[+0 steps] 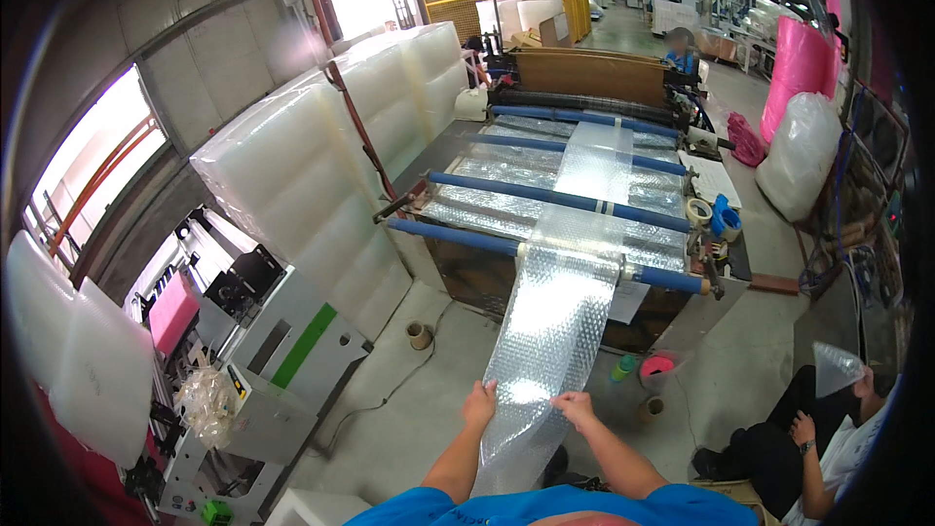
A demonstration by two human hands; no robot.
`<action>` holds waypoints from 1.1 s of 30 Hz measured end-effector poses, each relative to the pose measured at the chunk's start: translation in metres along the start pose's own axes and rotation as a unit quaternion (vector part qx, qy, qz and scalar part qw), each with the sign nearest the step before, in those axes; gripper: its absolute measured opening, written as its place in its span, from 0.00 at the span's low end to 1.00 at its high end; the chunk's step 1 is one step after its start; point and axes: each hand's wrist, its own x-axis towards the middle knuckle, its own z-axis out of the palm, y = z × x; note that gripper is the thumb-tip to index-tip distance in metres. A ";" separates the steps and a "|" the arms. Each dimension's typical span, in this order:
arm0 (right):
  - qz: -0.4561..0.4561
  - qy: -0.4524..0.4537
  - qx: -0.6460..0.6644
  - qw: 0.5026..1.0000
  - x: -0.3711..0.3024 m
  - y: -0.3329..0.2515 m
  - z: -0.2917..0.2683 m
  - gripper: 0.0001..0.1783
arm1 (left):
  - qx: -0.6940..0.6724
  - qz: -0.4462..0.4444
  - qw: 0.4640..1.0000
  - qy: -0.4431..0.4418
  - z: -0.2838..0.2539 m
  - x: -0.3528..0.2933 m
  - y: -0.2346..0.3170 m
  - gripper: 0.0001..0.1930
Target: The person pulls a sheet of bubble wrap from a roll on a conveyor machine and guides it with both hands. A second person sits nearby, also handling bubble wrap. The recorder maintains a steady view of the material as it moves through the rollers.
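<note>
A long strip of clear bubble wrap comes down toward me over the blue rollers of a machine. My left hand grips its left edge, fingers closed on the film. On the opposite edge, my right hand pinches the strip between thumb and fingers. Below my hands the strip hangs on toward my body and passes out of sight at the lower edge.
Tall stacks of wrapped white sheets stand left of the machine. A grey machine with a green stripe is at lower left. At lower right a seated person holds a clear piece of film. Cardboard tubes and a pink-filled tub stand on the floor.
</note>
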 end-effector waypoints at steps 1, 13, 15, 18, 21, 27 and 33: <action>-0.001 -0.001 0.005 1.000 0.007 -0.012 -0.008 0.11 | -0.018 0.015 1.000 0.013 0.005 0.008 0.008 0.21; -0.229 0.264 -0.059 0.935 0.053 -0.045 -0.016 0.10 | -0.097 0.087 0.991 0.034 -0.010 0.055 0.094 0.22; -0.201 0.317 -0.169 0.911 0.003 -0.065 0.003 0.08 | -0.095 0.067 0.992 0.040 -0.012 0.049 0.060 0.23; -0.198 0.347 -0.176 0.900 -0.029 -0.044 0.016 0.07 | -0.137 0.050 0.989 -0.005 0.001 0.046 0.049 0.26; 0.024 0.062 0.248 0.967 -0.025 0.005 0.051 0.07 | -0.121 0.025 0.991 -0.052 -0.002 0.049 0.037 0.27; 0.191 -0.291 0.466 0.814 -0.014 0.015 0.103 0.18 | -0.162 -0.025 0.975 -0.149 -0.030 0.034 0.037 0.33; 0.171 -0.054 0.473 0.863 -0.022 0.019 0.154 0.19 | -0.199 -0.057 0.956 -0.206 -0.039 0.008 0.014 0.39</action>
